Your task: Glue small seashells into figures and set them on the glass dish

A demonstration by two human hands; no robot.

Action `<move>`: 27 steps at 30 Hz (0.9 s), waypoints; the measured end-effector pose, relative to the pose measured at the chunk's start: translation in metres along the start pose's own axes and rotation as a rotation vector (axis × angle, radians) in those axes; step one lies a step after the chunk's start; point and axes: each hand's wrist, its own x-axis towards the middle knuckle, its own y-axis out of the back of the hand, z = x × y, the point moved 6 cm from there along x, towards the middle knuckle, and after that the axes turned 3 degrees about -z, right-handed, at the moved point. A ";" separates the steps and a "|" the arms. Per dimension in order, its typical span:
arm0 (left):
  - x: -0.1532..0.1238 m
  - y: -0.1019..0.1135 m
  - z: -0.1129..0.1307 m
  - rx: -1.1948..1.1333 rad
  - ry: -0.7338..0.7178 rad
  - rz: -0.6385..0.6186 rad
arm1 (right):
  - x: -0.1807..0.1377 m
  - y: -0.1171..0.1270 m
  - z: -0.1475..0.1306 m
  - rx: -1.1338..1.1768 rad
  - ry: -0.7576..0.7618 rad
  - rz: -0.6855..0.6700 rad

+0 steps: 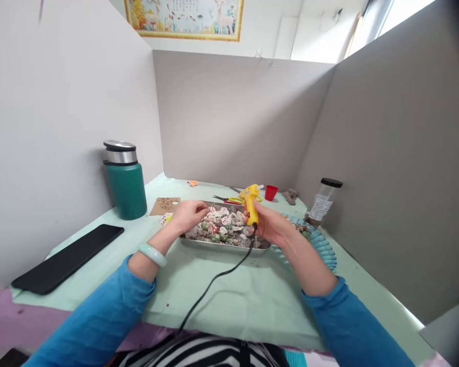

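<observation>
My right hand is wrapped round the grip of a yellow hot glue gun, whose pale tip points up and to the right. The gun is above the right half of a metal tray filled with shells and small stones, some patterned red or green. A black cord runs from its handle down towards my lap. Over the tray's left end, my left hand has its thumb and fingertips pinched together; whatever is between them is too small to make out.
Left of the tray stand a green bottle, a black flat object and a brown card. Behind it lie yellow-handled pliers and a red cup. At right are a ribbed blue plate and a black-lidded jar. Grey panels enclose the table.
</observation>
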 end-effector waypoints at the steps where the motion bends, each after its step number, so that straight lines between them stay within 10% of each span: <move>1: 0.000 -0.001 0.001 0.011 -0.007 -0.014 | 0.000 -0.004 0.006 0.079 -0.051 -0.009; 9: 0.003 -0.016 0.012 0.123 -0.125 -0.094 | -0.002 -0.005 -0.001 0.059 0.164 0.029; 17: 0.005 -0.052 0.087 0.416 -0.368 -0.358 | 0.001 0.007 0.001 -0.156 0.212 0.244; 27: 0.015 -0.076 0.090 0.562 -0.252 -0.396 | 0.002 0.007 0.001 -0.201 0.210 0.272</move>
